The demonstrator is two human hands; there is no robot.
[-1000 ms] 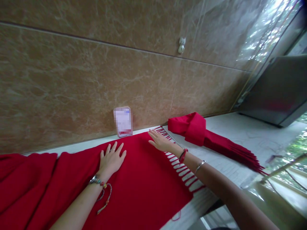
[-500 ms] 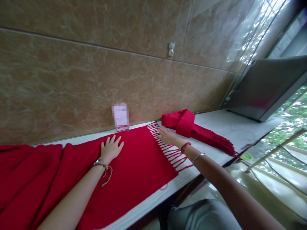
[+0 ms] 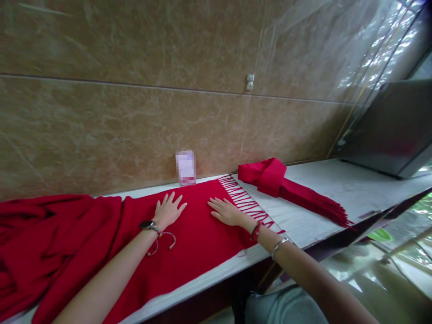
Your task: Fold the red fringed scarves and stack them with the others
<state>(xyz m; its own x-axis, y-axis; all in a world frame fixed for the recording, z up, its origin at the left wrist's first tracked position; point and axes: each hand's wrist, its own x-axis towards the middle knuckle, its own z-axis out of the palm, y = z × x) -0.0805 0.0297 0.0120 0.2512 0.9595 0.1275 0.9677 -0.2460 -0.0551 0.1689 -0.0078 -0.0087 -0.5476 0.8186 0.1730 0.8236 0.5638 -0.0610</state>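
A red fringed scarf (image 3: 195, 243) lies spread along the white countertop, flat in the middle and bunched in loose folds at the left. My left hand (image 3: 169, 210) rests on its flat part, palm down with fingers spread. To the right, my right hand (image 3: 227, 211) lies flat on the same cloth, just left of the fringe, fingers stretched out. Neither hand grips anything. Beyond the fringe, a second red scarf (image 3: 266, 177) sits folded over itself, its tasselled end pointing right.
A phone-like upright object (image 3: 186, 168), its face blurred, leans against the brown tiled wall (image 3: 118, 135). The white countertop (image 3: 313, 175) runs right to a large grey box-shaped thing (image 3: 391, 126). A green bowl-like item (image 3: 380, 234) is lower right, past the counter's edge.
My right hand has moved left from the fringe onto the scarf's flat cloth. My left hand stays flat on the scarf. The camera view has shifted somewhat.
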